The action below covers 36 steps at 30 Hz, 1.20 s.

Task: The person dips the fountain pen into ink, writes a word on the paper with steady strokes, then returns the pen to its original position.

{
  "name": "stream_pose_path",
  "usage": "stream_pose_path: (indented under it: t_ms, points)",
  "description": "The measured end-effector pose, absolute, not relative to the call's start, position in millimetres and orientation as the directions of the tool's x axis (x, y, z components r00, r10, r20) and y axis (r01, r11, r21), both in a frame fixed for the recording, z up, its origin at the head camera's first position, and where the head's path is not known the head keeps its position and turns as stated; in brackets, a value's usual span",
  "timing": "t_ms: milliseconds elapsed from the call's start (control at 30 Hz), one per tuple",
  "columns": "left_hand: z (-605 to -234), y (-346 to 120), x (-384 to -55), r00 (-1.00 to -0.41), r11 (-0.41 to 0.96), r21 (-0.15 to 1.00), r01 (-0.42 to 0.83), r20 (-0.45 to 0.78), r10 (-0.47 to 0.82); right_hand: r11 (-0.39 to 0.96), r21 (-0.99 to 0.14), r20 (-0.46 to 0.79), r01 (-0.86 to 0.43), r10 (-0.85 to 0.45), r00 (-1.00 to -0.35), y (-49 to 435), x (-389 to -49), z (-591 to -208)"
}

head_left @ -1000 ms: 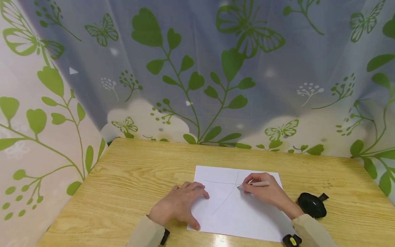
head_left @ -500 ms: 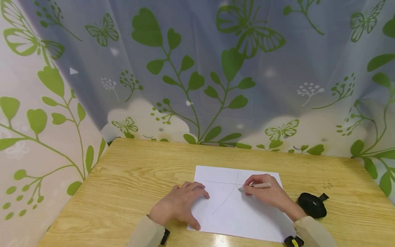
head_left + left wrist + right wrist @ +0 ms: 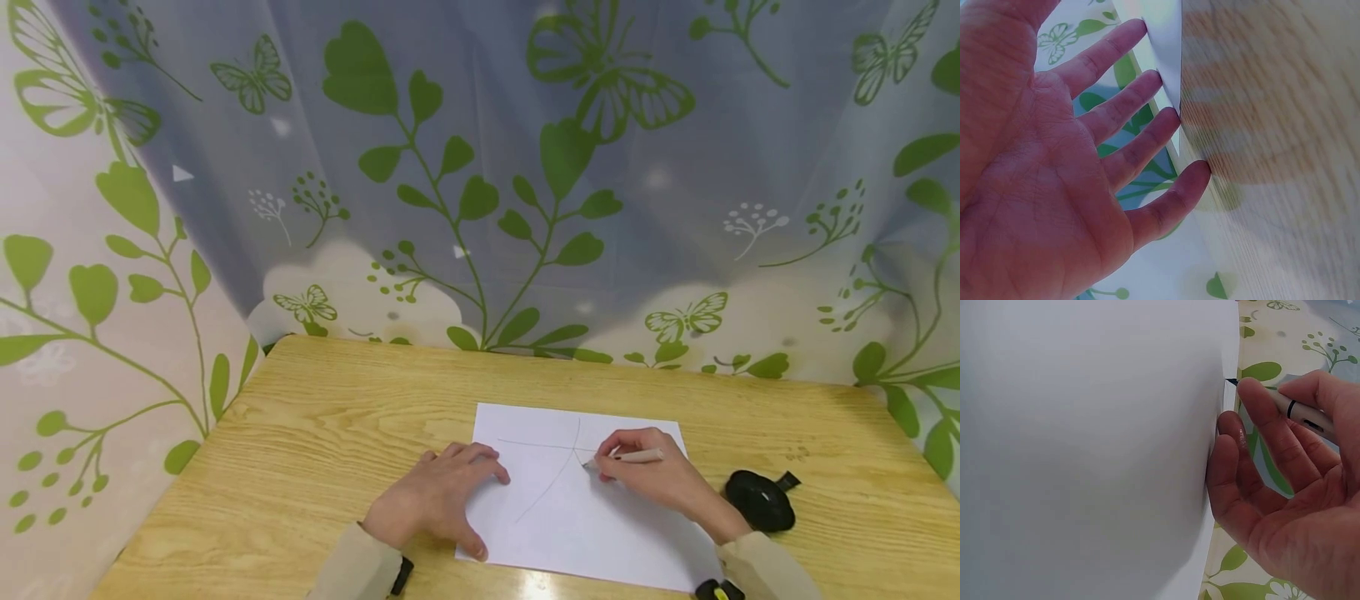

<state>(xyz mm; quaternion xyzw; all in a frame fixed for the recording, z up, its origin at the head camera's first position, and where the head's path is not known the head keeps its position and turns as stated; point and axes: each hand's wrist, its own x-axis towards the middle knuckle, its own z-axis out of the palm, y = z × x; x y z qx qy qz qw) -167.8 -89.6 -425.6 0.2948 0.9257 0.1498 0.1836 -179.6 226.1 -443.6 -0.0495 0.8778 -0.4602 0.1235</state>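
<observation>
A white sheet of paper (image 3: 555,533) lies on the wooden table with thin drawn lines on it: one nearly level, one long curve crossing it, and a short stroke from the crossing. My right hand (image 3: 652,467) pinches a pale pen (image 3: 641,456) whose dark tip meets the paper at the short stroke's end. In the right wrist view, the pen (image 3: 1304,415) shows a black ring, and the lower fingers rest against the sheet. Spread over the paper's left edge, my left hand (image 3: 438,492) touches it with its fingertips. The left wrist view shows these fingers (image 3: 1141,150) apart, holding nothing.
A black oval object (image 3: 759,500) with a small tab lies on the table (image 3: 315,433) right of the right forearm. Behind and to the left hangs a curtain (image 3: 480,167) printed with green leaves and butterflies. Black bands are on both wrists.
The right hand has moved slightly right and toward me with the pen, and a short line now trails from the crossing point. The left hand stays in place.
</observation>
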Motion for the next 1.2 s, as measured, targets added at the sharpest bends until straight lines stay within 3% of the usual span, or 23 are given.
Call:
stream_pose_path:
  t_ms: [1200]
  points:
    - [-426, -90, -168, -0.756, 0.775, 0.382, 0.503, -0.240, 0.609, 0.555, -0.832, -0.209, 0.010, -0.296, -0.932, 239, -168, -444]
